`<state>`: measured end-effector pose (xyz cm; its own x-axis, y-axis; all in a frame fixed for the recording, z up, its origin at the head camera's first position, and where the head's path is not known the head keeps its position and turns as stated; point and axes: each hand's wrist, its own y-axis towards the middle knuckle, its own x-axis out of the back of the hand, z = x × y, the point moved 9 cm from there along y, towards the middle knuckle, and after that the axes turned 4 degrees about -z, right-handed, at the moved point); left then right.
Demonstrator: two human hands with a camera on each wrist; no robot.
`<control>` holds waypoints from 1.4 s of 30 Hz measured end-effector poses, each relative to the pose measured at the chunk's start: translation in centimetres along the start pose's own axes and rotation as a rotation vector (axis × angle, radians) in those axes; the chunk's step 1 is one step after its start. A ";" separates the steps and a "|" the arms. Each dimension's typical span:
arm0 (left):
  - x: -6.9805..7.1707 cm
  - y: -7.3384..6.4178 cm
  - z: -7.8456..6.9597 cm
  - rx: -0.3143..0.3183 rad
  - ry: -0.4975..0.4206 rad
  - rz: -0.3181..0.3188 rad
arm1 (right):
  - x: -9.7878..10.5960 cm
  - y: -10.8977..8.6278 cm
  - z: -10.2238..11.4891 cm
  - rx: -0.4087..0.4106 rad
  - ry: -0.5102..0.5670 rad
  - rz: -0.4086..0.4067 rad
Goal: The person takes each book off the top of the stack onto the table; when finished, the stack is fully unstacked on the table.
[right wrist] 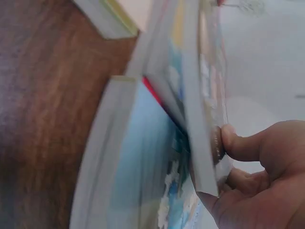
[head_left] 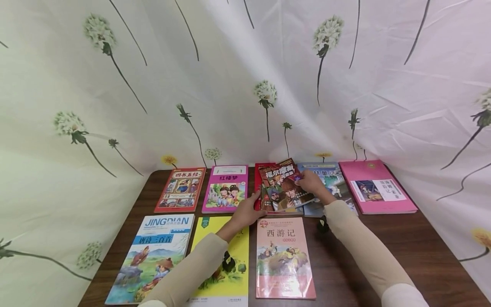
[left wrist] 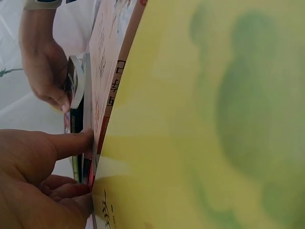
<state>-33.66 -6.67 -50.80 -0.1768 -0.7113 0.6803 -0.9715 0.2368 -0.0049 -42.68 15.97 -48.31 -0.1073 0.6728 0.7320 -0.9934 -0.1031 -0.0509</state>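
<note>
My right hand (head_left: 311, 183) pinches a dark comic-style book (head_left: 281, 187) by its right side, thumb on the cover and fingers behind. The right wrist view shows this book tilted up, its pale page edge (right wrist: 202, 157) facing the camera. Beneath it lie a red book (head_left: 264, 167), mostly hidden, and a light blue book (head_left: 330, 196). My left hand (head_left: 245, 211) is at the left edges of the red book and the dark book, thumb and fingers spread. In the left wrist view, the left fingertips (left wrist: 85, 202) are right at the book edges.
Other books lie around: a red one (head_left: 180, 190), a magenta one (head_left: 225, 192) and a pink one (head_left: 377, 187) behind; a blue one (head_left: 149, 260), a yellow one (head_left: 215, 281) and a pale pink one (head_left: 285, 260) in front. A flower-print cloth (head_left: 230, 85) rises behind the brown table (head_left: 414, 251).
</note>
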 end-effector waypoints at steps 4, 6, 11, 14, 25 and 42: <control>0.0 -0.1 0.0 -0.002 0.001 -0.009 | 1.0 -0.1 -0.2 -0.009 -0.036 -0.049; 0.0 -0.1 0.1 0.005 -0.002 -0.010 | 1.4 -0.2 -0.2 -0.018 -0.033 -0.064; -0.1 -0.1 0.2 0.016 -0.016 -0.002 | 2.4 -0.1 -0.5 -0.028 0.023 -0.107; -0.1 -0.1 0.2 0.012 -0.025 0.003 | 2.9 -0.4 -0.7 -0.033 0.057 -0.110; -0.1 -0.1 -0.1 -0.028 -0.035 0.004 | 5.4 -3.4 -1.7 -0.086 0.274 -0.077; -0.2 0.0 0.0 -0.043 -0.021 -0.004 | 8.4 -8.1 -2.9 -0.131 0.328 -0.048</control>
<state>-33.66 -6.57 -50.91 -0.1770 -0.7259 0.6646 -0.9646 0.2622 0.0295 -35.69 24.58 -43.71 -0.0470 0.8761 0.4798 -0.9922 0.0145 -0.1238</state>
